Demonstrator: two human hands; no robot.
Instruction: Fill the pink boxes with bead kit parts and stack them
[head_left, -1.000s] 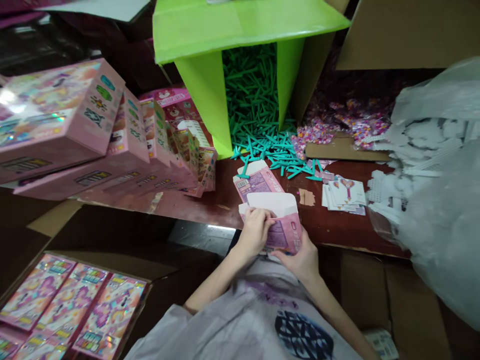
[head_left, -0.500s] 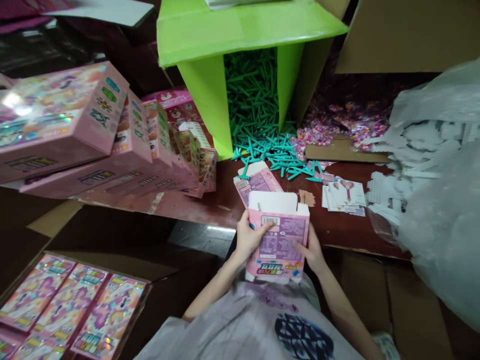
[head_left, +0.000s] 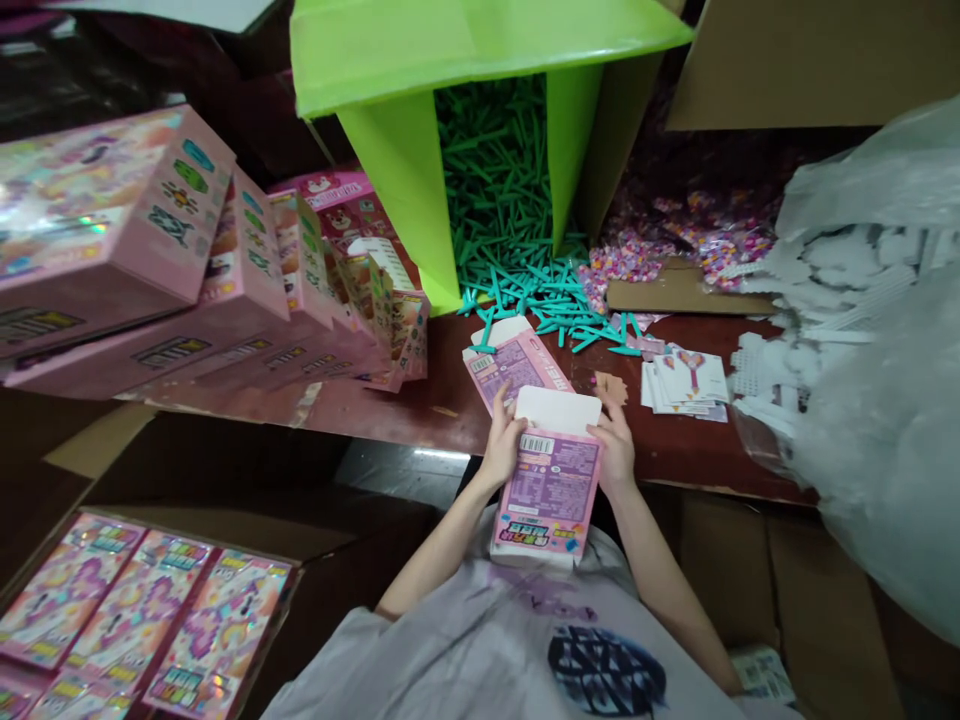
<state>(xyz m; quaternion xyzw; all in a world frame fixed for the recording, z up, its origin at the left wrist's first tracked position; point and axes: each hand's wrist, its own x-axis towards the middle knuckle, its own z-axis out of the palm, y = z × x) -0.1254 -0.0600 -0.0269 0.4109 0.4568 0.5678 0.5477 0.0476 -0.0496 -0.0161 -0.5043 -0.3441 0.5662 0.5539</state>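
A pink and purple cardboard box stands tilted against my body, its printed back toward me and its white top flap raised. My left hand grips the upper left edge, thumb on the front near the barcode. At the upper right corner, my right hand holds the side by the flap, thumb on the front and fingers behind. Just beyond lies another pink box on the red-brown table, a teal stick resting on its flap.
Teal sticks spill from a lime-green carton. Stacked pink boxes lean at left; more packed boxes fill a carton below. Bead bags, picture cards and a plastic bag of white pieces lie right.
Both hands have slid up the box to its top corners beside the flap. The box has turned slightly, and the whole view has shifted a little.
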